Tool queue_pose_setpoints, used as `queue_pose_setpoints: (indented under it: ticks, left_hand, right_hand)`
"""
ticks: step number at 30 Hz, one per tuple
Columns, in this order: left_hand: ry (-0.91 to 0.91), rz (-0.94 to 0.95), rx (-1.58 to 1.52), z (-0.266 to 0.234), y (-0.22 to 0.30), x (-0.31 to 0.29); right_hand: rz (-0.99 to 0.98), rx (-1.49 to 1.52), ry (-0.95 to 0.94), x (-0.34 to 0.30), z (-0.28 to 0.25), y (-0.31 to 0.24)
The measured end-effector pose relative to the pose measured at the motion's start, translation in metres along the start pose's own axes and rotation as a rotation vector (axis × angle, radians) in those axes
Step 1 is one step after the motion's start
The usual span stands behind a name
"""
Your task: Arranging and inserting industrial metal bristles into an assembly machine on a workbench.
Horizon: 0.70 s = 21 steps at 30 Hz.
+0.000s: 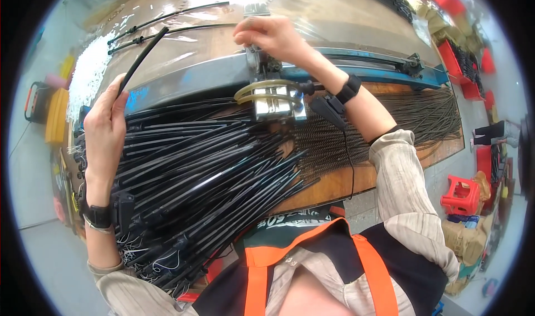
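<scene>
My left hand (106,115) is closed around a black tube (143,59), which slants up to the right from the fist. At the top middle my right hand (270,37) has its thumb and fingers curled together above a metal fixture (256,59) on the bench. A thin dark cable with black fittings (184,31) ends beside its fingertips; whether they hold it is hidden. Farther back another such cable (178,16) lies on the plastic sheeting. Below both hands a thick bundle of black tubes (195,165) is spread out. A yellowish hose (251,90) loops around a shiny metal block (273,107).
A blue-grey rail (356,70) runs across the bench. Thin brown, ridged cables (390,112) are heaped at the right. A pile of small white pieces (89,76) lies far left. A red stool (462,194) and red bins (454,62) stand right.
</scene>
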<state>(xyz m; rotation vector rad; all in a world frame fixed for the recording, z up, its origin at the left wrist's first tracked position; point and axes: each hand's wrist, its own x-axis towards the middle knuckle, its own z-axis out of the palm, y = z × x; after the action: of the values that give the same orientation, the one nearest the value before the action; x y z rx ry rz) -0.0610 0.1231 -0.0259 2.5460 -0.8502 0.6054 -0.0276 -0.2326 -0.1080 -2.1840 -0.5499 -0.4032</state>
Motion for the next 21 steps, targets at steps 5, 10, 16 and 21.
queue_pose_setpoints:
  ticks: [5,10,16,21]
  left_hand:
    - [-0.026,0.026,0.01,0.011,0.005,0.007]
    - [-0.042,0.08,0.097,0.02,-0.025,0.006]
    - [-0.142,0.288,0.107,0.081,-0.017,0.023]
    - [-0.29,0.327,-0.025,0.162,0.05,0.08]
  right_hand:
    - [-0.153,-0.371,-0.116,0.007,0.015,0.004]
    - [-0.188,-0.668,0.069,-0.048,-0.055,0.044]
    - [-0.055,-0.995,0.228,-0.168,-0.188,0.071]
    - [0.082,-0.987,0.27,-0.211,-0.217,0.1]
